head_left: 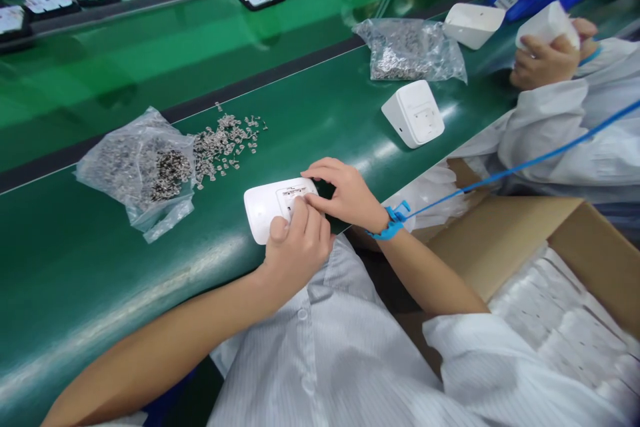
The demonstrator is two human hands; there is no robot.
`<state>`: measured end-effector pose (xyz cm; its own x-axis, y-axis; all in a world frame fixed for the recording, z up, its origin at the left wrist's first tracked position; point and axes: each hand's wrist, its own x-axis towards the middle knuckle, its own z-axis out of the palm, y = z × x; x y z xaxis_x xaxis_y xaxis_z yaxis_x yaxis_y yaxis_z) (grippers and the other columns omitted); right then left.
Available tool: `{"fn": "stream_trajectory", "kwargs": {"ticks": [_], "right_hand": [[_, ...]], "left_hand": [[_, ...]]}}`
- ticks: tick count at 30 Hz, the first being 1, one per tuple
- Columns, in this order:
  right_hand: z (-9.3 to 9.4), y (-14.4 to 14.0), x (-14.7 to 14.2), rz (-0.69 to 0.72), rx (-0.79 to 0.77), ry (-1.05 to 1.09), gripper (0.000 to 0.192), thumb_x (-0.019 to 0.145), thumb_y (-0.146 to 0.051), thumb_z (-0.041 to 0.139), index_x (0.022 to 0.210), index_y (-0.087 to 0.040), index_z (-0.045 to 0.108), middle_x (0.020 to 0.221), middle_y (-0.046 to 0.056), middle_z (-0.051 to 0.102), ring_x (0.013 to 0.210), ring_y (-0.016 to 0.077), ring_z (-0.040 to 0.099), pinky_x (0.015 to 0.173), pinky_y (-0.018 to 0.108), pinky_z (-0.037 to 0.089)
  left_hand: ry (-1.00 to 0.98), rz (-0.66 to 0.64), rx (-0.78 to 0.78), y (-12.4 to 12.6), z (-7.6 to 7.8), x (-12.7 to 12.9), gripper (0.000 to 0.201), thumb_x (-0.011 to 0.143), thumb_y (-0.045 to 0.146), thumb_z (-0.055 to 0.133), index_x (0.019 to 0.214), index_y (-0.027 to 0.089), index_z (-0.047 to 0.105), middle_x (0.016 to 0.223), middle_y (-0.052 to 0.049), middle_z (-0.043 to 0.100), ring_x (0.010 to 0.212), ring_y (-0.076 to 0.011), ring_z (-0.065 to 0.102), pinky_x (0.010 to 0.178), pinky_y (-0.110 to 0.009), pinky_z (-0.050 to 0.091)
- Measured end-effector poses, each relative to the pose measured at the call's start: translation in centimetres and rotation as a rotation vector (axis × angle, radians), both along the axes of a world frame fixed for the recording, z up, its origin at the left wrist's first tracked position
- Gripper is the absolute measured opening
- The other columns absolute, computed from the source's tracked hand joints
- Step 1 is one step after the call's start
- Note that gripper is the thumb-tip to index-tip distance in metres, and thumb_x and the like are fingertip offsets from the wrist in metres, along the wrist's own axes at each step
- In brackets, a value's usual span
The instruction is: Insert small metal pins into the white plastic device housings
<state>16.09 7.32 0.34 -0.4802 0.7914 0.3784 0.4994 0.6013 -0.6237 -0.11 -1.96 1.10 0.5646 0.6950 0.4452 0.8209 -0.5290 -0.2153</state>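
Green surface (310, 113) carries a white casing (265, 208) near its edge, left hand (295, 247) pinning it with fingers pressed down, right hand (345, 197) with fingers pinching at its recess; a slip could drop the tiny part among loose metal clips (225, 143)

Glossy green belt (310, 107), smooth white plastic housing (263, 207), clear crinkled plastic bag (135, 167).

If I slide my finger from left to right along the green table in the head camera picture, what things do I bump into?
Plastic bag of small metal parts → loose pile of metal parts → white casing under the left hand and right hand → second white casing → a co-worker's hand holding another white piece.
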Motion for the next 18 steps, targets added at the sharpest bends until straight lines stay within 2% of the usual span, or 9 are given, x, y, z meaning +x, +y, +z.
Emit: {"fn": "stream_trajectory", "kwargs": {"ticks": [5,9,13,16,18], "right_hand": [[1.5,1.3,-0.8,0.033,0.012,-0.226,0.011,0.083,-0.021,0.071,0.092,-0.017,0.076,0.098,0.008,0.074,0.092,0.0262,0.062,0.085,0.042,0.051],[2.1,1.4,-1.0,0.05,0.063,-0.327,0.008,0.087,-0.021,0.068,0.087,-0.018,0.076,0.095,0.01,0.072,0.091,0.0268,0.06,0.08,0.041,0.048],[2.2,0.7,-1.2,0.054,0.111,-0.181,0.01,0.089,-0.022,0.069,0.095,-0.017,0.075,0.099,0.009,0.072,0.092,0.0251,0.06,0.081,0.041,0.05],[1.5,0.0,-1.5,0.06,0.192,-0.013,0.01,0.093,-0.021,0.066,0.089,-0.019,0.075,0.092,0.007,0.071,0.088,0.0221,0.06,0.08,0.04,0.051],[0.7,-0.4,-1.5,0.067,0.189,0.061,0.015,0.096,-0.023,0.063,0.088,-0.021,0.076,0.09,0.006,0.071,0.086,0.0207,0.06,0.078,0.039,0.051]], "left_hand": [[-0.049,-0.002,-0.09,-0.1,0.2,0.0,0.027,0.101,0.029,0.054,0.106,0.01,0.073,0.114,-0.018,0.073,0.118,-0.0325,0.062,0.078,-0.043,0.032],[-0.071,0.002,-0.103,-0.2,-0.1,0.1,0.026,0.101,0.027,0.054,0.108,0.011,0.073,0.115,-0.017,0.073,0.119,-0.0331,0.063,0.081,-0.044,0.035],[-0.059,0.039,-0.101,-0.5,-0.2,0.1,0.031,0.101,0.029,0.055,0.117,0.007,0.071,0.121,-0.019,0.071,0.123,-0.0359,0.062,0.078,-0.043,0.035],[-0.02,0.086,-0.093,-0.8,0.2,0.2,0.036,0.103,0.034,0.054,0.121,0.007,0.069,0.125,-0.02,0.07,0.124,-0.0397,0.061,0.077,-0.042,0.034],[0.019,0.108,-0.066,-1.0,0.5,0.2,0.037,0.103,0.037,0.054,0.121,0.009,0.069,0.128,-0.02,0.068,0.124,-0.0408,0.061,0.078,-0.042,0.034]]}}
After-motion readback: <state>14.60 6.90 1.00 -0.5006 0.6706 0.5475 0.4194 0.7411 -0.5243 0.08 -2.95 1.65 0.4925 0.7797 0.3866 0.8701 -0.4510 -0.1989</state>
